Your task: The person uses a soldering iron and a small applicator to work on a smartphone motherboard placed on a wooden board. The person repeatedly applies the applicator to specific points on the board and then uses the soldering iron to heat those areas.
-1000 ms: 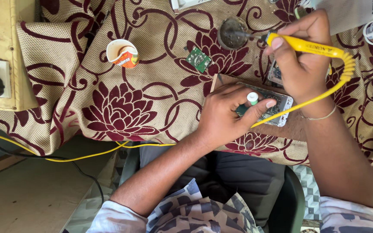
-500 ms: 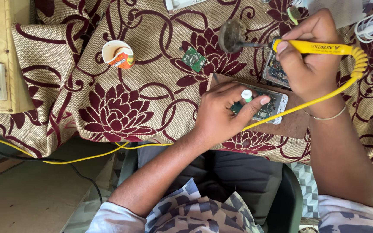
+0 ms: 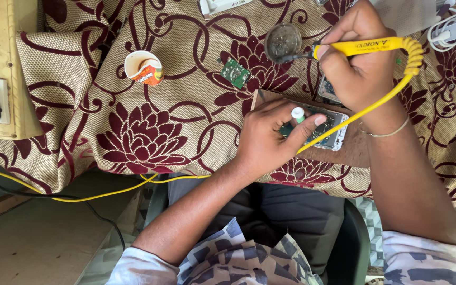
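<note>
Fingers (image 3: 312,122) of my left hand (image 3: 265,142) pinch a small white-capped tube (image 3: 297,113) over the opened phone (image 3: 323,132), which lies on a wooden board (image 3: 354,150) at the table's near edge. Beyond it, my right hand (image 3: 362,68) clamps the yellow soldering iron (image 3: 368,47), its tip dipped in a round tin (image 3: 283,41). I judge the tip is being prepared; next it must come steadily down to the phone.

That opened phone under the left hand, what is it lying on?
The opened phone lies on a brown wooden board, which rests on the floral cloth. The left hand covers the board's left part.
</note>
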